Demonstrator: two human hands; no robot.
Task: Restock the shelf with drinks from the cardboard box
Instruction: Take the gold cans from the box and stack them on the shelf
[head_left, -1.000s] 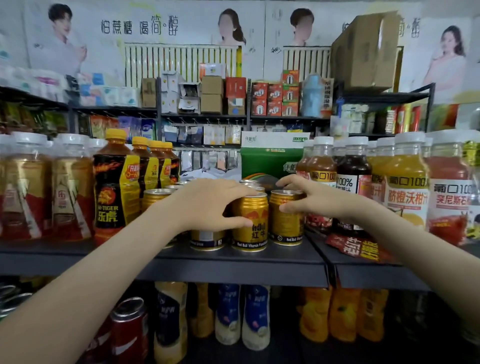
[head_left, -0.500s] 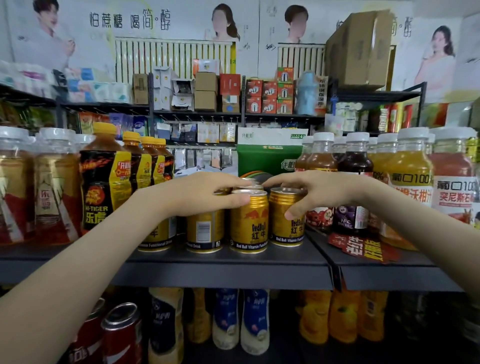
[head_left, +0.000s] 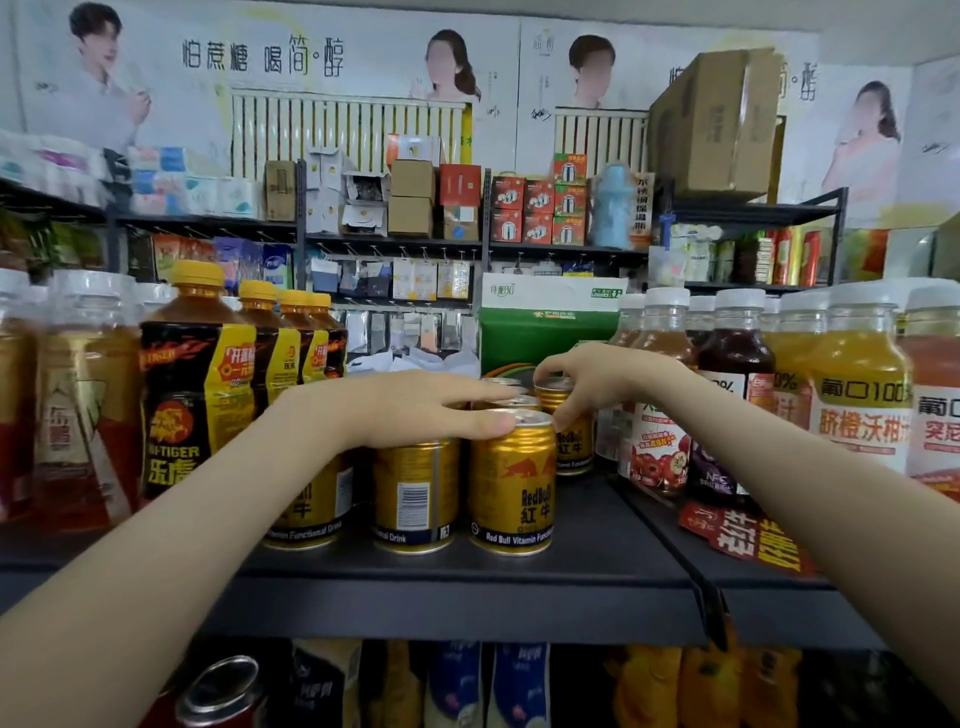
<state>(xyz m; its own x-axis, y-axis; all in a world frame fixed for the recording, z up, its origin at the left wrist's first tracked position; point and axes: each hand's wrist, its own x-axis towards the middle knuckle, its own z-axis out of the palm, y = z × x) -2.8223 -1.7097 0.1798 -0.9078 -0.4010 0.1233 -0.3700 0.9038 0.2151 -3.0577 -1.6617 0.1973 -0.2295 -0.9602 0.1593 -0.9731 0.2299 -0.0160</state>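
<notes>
**Gold cans being set in rows on the shelf**

The fingers (head_left: 483, 422) of the left hand (head_left: 410, 410) are laid nearly straight and flat across the tops of the front gold cans (head_left: 511, 483) at lower centre; nothing is gripped. The fingers of the right hand (head_left: 608, 382) are curled over the rim of the rear can (head_left: 574, 447), thumb down its side, so that can is held.

Step judged: placing and aligning on the dark shelf (head_left: 597, 545). The next move calls for the rear can to be seated squarely behind the front row while that row is steadied.

The supply box is not identified; the brown carton (head_left: 711, 119) at upper right cannot be tied to the task. Room is limited by Hi-Tiger bottles (head_left: 195, 395) at left, juice bottles (head_left: 862, 384) close by the right forearm, and a green carton (head_left: 540, 332) behind.
</notes>
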